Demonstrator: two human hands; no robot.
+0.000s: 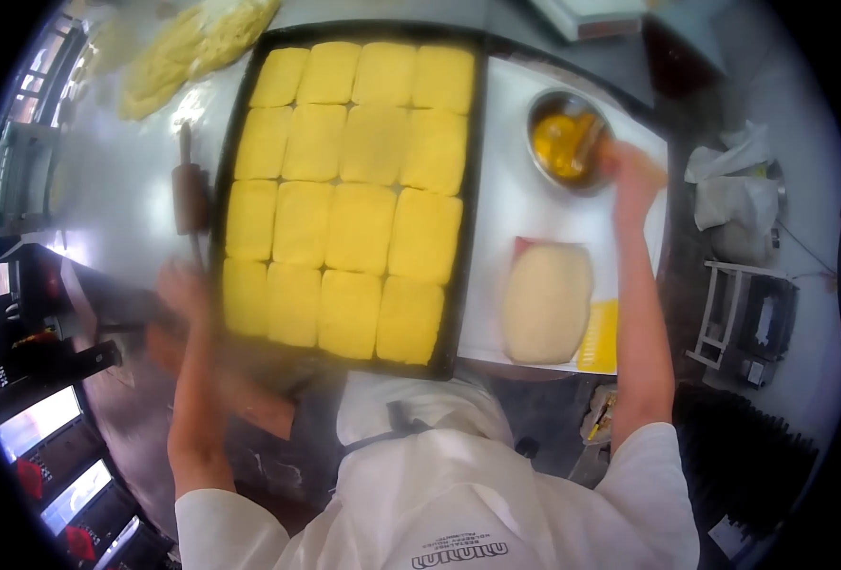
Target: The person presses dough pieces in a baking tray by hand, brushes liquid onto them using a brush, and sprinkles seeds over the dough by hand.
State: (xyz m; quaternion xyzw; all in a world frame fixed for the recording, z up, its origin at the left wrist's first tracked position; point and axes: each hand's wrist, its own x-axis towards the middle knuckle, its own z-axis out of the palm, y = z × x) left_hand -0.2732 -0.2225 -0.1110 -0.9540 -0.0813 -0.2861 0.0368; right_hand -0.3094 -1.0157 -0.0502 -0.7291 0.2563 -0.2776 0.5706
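Note:
A large black baking tray (pixel 478 190) holds rows of flat yellow dough rectangles (pixel 373 228). To its right, my right hand (pixel 635 174) is at the rim of a metal bowl (pixel 536 119) of yellow-orange egg liquid (pixel 558 147). Its fingers are closed on a blurred brownish tool, apparently a pastry brush (pixel 587 141), dipping into the bowl. My left hand (pixel 185 288) is by the tray's lower left edge, just below a rolling pin (pixel 191 198). Motion blur hides how its fingers are placed.
A smooth pale dough slab (pixel 547 302) lies on the white board (pixel 482 285) below the bowl, beside a yellow scraper-like piece (pixel 598 340). More dough (pixel 197 52) sits at the upper left of the metal table (pixel 121 180). A metal frame (pixel 725 313) stands at the right.

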